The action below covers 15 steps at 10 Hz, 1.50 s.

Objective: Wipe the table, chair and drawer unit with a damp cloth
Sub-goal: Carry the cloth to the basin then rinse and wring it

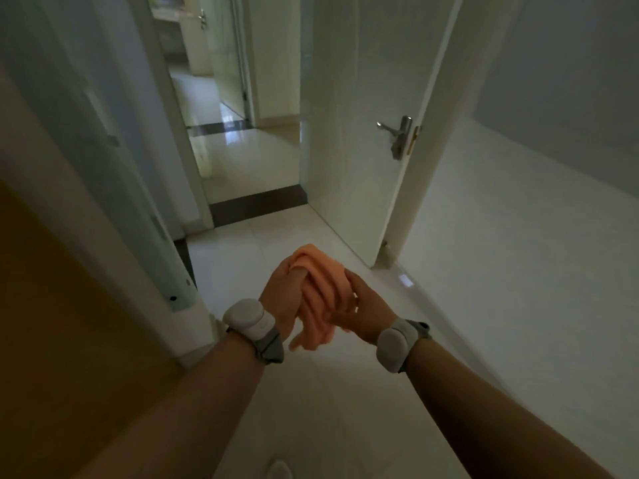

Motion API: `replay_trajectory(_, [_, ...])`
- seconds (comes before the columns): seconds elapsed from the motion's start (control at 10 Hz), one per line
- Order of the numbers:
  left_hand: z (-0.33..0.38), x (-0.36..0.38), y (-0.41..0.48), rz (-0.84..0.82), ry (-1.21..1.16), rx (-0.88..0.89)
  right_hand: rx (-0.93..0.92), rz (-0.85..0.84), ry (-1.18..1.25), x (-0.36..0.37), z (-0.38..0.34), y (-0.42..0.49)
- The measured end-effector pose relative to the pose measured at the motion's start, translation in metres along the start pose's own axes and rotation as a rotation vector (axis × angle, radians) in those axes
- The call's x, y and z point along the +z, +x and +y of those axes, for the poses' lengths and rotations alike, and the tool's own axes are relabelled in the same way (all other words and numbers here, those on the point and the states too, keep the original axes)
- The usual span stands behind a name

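Observation:
An orange cloth [320, 299] is bunched and twisted between both my hands, held out in front of me above the tiled floor. My left hand [280, 295] grips its upper part, with the thumb curled over the folds. My right hand [363, 305] holds it from the right side, fingers wrapped into the cloth. A loose end of the cloth hangs down below the hands. Both wrists carry grey-and-white bands. No table, chair or drawer unit is in sight.
A white door [359, 133] with a metal lever handle [394, 127] stands open ahead on the right. The doorway [249, 160] leads to a glossy tiled hall. A white door frame [114, 188] and a yellowish wall [52, 323] close in the left side.

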State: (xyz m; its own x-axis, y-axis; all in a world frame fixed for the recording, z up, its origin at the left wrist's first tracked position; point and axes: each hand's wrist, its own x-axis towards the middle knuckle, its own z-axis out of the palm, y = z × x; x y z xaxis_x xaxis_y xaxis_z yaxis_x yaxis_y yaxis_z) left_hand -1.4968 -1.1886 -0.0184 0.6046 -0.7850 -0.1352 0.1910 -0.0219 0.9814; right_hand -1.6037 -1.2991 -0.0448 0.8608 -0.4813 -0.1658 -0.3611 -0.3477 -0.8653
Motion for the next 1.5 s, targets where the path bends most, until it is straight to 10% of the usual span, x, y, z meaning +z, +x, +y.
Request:
replay_trajectory(0.5, [-0.015,-0.115,0.212,0.392,0.386,-0.052,0.031,-0.080,-0.020,-0.068,-0.011,0.255])
replay_trajectory(0.9, [0.017,-0.118,0.371,0.287,0.252,-0.190,-0.230,-0.162,0.132,-0.139,-0.059,0.450])
replay_trajectory(1.5, [0.060,-0.308,0.525,0.843,-0.069,-0.153,-0.218,-0.442,0.178,-0.010,-0.142,0.691])
